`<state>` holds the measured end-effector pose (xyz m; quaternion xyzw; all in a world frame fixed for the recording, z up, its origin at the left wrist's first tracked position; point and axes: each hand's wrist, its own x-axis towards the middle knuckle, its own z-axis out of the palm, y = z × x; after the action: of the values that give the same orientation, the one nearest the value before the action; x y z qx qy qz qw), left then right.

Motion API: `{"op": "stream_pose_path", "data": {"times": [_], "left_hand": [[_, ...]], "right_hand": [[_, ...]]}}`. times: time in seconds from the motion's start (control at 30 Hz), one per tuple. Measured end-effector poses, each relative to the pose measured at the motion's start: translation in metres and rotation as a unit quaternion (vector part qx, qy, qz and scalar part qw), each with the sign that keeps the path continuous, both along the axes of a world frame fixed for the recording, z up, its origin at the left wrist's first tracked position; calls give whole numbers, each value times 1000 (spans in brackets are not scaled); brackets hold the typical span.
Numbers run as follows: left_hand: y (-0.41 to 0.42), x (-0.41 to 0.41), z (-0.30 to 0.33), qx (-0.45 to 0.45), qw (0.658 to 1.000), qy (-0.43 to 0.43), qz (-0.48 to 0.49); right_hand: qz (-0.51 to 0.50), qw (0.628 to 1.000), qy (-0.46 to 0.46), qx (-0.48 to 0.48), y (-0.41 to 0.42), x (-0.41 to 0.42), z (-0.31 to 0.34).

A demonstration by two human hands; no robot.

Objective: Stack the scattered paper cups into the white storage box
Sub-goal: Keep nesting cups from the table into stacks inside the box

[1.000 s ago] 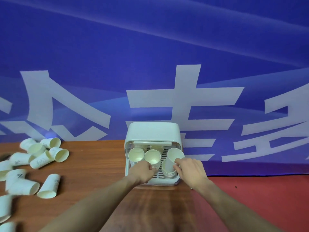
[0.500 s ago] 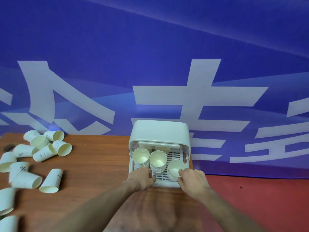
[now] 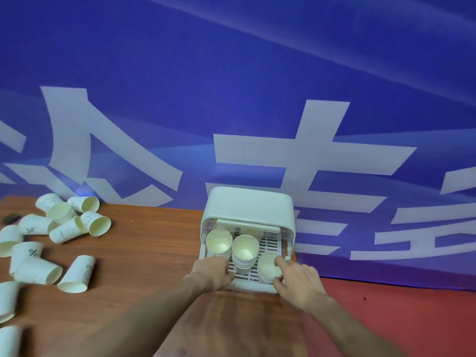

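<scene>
A blue banner (image 3: 231,99) hangs behind the wooden table (image 3: 144,253); red floor (image 3: 412,318).

A "%" sign is showing on two paper cups lying at nine o'clock — one (image 3: 33,230) on its side, another (image 3: 27,253) just below it. "HELLO" is reading along a third cup (image 3: 67,231). Large white characters are spanning the blue banner (image 3: 231,99) — cropped, unreadable.

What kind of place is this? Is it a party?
Probably a booth or event stand, not surely a party: a big blue banner with white letters hangs behind a wooden table, and paper cups lie scattered there.
</scene>
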<state>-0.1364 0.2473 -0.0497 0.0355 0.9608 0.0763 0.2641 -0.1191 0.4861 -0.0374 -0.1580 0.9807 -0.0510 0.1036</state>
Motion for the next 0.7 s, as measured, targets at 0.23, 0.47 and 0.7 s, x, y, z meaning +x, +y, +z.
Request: {"op": "stream_pose_path", "data": {"times": [0.23,0.47,0.7], "left_hand": [[-32,18,28,-28,995,93,-25],[-94,48,43,-42,991,124,15],[-173,78,48,-51,990,105,74]], "right_hand": [[55,997,46,-29,-46,7,38],[91,994,49,-43,-119,17,58],[130,991,34,-24,-188,29,62]]}}
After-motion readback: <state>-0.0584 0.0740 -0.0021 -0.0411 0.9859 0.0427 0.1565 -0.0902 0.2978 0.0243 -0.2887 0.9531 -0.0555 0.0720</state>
